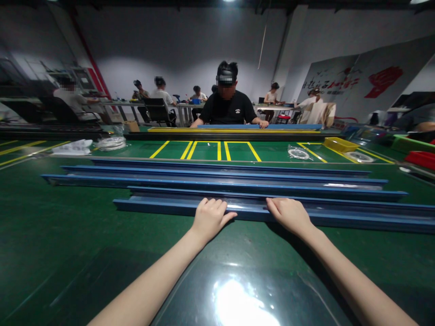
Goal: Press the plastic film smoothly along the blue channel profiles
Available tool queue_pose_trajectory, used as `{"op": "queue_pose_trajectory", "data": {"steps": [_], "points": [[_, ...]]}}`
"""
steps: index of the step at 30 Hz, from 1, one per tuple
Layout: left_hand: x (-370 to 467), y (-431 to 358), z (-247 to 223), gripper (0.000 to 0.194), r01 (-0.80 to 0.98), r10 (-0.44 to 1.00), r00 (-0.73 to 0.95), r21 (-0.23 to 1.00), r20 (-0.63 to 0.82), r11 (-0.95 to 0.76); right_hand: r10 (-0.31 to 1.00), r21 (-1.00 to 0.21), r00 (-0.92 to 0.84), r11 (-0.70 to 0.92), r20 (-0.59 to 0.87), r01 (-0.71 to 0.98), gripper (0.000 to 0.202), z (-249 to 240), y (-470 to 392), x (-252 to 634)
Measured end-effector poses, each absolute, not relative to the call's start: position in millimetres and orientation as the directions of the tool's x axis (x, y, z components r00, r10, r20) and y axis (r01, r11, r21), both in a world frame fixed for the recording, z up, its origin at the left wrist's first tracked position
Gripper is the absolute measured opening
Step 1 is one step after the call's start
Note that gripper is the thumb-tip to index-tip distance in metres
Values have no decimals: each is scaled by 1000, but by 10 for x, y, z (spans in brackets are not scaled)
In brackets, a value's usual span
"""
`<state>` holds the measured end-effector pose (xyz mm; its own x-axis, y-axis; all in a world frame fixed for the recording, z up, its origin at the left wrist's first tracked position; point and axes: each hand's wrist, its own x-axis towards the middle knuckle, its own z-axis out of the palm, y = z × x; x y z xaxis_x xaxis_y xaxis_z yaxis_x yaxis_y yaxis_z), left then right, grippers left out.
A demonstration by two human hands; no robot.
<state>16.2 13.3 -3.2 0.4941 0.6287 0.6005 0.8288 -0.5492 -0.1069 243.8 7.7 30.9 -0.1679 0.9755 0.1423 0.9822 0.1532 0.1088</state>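
Note:
A long blue U-shaped channel lies sideways across the green table in front of me, its hollow facing up. My left hand is closed over its near wall, fingers curled into the hollow and thumb pointing right along the edge. Further right, my right hand grips the same wall, its fingers partly hidden behind the hand. A second blue channel of the same kind lies parallel just behind, with another blue edge beyond it. The front channel's right end runs out of view.
Across the table a person in black rests hands by another blue strip. Coiled white cables, a yellow tray and a red bin stand beyond the channels. Yellow tape lines mark the far surface.

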Motion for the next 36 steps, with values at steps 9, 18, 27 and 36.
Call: {"op": "queue_pose_trajectory", "data": {"steps": [9, 18, 27, 36], "points": [[173, 119, -6, 38, 848, 645, 473, -112, 601, -518, 978, 101, -164, 151, 133, 983, 52, 333, 69, 2432], [168, 125, -8, 39, 855, 637, 455, -104, 622, -508, 978, 100, -163, 151, 129, 983, 51, 346, 63, 2421], [167, 111, 4, 37, 845, 664, 472, -82, 580, -529, 981, 93, -155, 144, 119, 985, 53, 340, 67, 2422], [160, 124, -4, 34, 822, 671, 498, -53, 549, -567, 978, 100, -171, 160, 122, 982, 52, 344, 68, 2420]]}}
